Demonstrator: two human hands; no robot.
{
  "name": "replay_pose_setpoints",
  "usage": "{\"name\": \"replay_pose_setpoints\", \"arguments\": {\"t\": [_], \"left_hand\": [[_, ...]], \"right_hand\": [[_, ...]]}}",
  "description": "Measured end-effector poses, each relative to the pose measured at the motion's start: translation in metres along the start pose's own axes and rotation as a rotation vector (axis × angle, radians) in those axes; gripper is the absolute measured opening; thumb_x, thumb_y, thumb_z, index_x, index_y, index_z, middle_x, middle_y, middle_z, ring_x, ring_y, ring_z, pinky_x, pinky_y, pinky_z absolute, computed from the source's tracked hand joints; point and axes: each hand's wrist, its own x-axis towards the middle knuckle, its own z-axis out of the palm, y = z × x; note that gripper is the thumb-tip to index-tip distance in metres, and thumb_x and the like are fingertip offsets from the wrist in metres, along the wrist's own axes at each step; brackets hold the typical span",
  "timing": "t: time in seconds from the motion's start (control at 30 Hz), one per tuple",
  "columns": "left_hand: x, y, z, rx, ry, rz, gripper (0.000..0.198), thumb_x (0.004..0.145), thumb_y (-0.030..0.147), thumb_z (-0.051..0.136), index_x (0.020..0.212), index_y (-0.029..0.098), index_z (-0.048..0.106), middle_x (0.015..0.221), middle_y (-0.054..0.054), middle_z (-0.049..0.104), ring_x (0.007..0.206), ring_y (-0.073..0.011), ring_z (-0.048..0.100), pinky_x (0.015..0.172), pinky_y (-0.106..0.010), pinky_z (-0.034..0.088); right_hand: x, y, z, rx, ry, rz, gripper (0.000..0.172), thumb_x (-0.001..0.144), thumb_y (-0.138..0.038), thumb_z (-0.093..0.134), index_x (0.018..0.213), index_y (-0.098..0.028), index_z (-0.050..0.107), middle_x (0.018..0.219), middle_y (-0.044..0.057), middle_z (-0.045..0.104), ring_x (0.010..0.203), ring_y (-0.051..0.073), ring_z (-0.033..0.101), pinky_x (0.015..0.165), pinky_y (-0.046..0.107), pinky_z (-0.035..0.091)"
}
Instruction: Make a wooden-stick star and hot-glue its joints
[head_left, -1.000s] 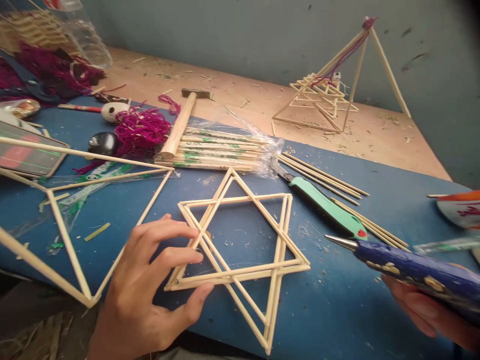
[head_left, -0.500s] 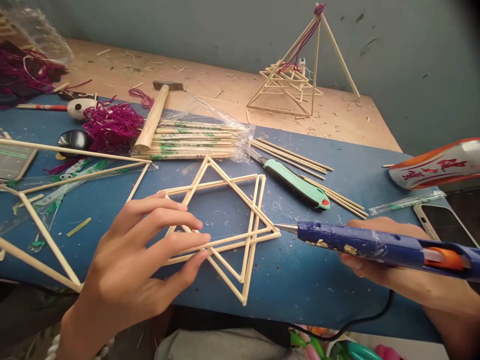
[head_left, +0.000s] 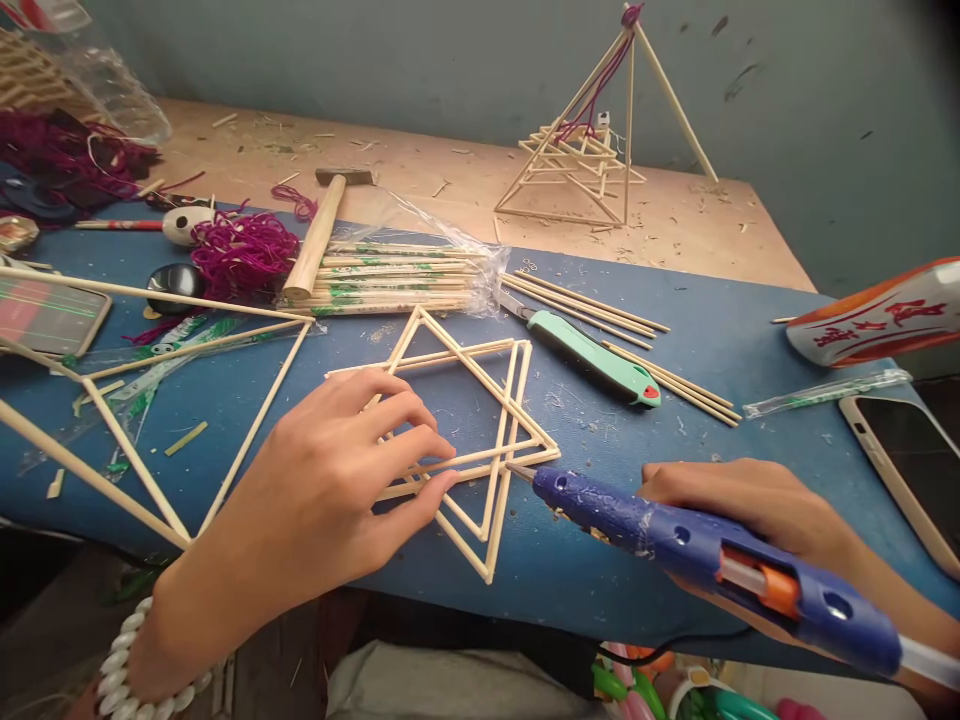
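The left hand (head_left: 322, 470) lies with fingers spread over a star-shaped frame of wooden sticks (head_left: 487, 379) on the blue counter (head_left: 645, 440); the right hand (head_left: 735, 500) grips a blue hot glue gun (head_left: 660, 540), its nozzle (head_left: 521, 470) just beside the frame.

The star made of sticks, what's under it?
The star lies on a blue board; you can see blue through its gaps. The left hand rests on top, so the sticks and board beneath that hand are covered and can't be seen.

gap on blue board (head_left: 547, 400), between stick star frame (head_left: 487, 380) and green box cutter (head_left: 592, 365), loose sticks (head_left: 585, 308) beyond
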Motion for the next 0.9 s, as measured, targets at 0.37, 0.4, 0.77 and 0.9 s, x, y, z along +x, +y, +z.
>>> {"name": "replay_pose_setpoints", "arguments": {"t": [0.37, 0.4, 0.77, 0.9], "left_hand": [[-0.001, 0.000, 0.005, -0.064, 0.050, -0.059, 0.007, 0.089, 0.020, 0.065, 0.083, 0.021, 0.067, 0.081, -0.003, 0.069, 0.089, -0.0212, 0.061, 0.086, -0.040, 0.050], [-0.002, -0.001, 0.006, -0.075, 0.059, -0.061, 0.006, 0.089, 0.019, 0.065, 0.084, 0.020, 0.067, 0.082, -0.003, 0.069, 0.089, -0.0211, 0.061, 0.086, -0.040, 0.051], [-0.004, -0.004, 0.014, -0.127, 0.110, -0.056, 0.005, 0.088, 0.017, 0.066, 0.086, 0.021, 0.068, 0.083, -0.003, 0.069, 0.092, -0.0204, 0.063, 0.089, -0.039, 0.052], [-0.004, -0.004, 0.013, -0.132, 0.105, -0.068, 0.006, 0.087, 0.016, 0.067, 0.085, 0.022, 0.068, 0.083, -0.002, 0.069, 0.091, -0.0207, 0.064, 0.088, -0.039, 0.053]], "right_hand": [[0.000, -0.003, 0.003, 0.028, -0.080, -0.027, 0.022, 0.099, -0.039, 0.056, 0.084, -0.022, 0.056, 0.065, -0.003, 0.046, 0.055, 0.012, 0.035, 0.052, 0.026, 0.029], [0.000, -0.003, 0.004, 0.017, -0.076, -0.034, 0.023, 0.099, -0.038, 0.056, 0.084, -0.022, 0.055, 0.065, -0.003, 0.045, 0.055, 0.012, 0.034, 0.051, 0.026, 0.028], [0.004, -0.001, 0.010, -0.058, -0.022, -0.098, 0.024, 0.101, -0.028, 0.050, 0.078, -0.022, 0.048, 0.063, -0.004, 0.041, 0.052, 0.010, 0.032, 0.050, 0.025, 0.026], [0.004, -0.001, 0.010, -0.074, -0.028, -0.087, 0.026, 0.101, -0.026, 0.048, 0.076, -0.022, 0.045, 0.062, -0.004, 0.039, 0.052, 0.010, 0.032, 0.050, 0.025, 0.026]]}}
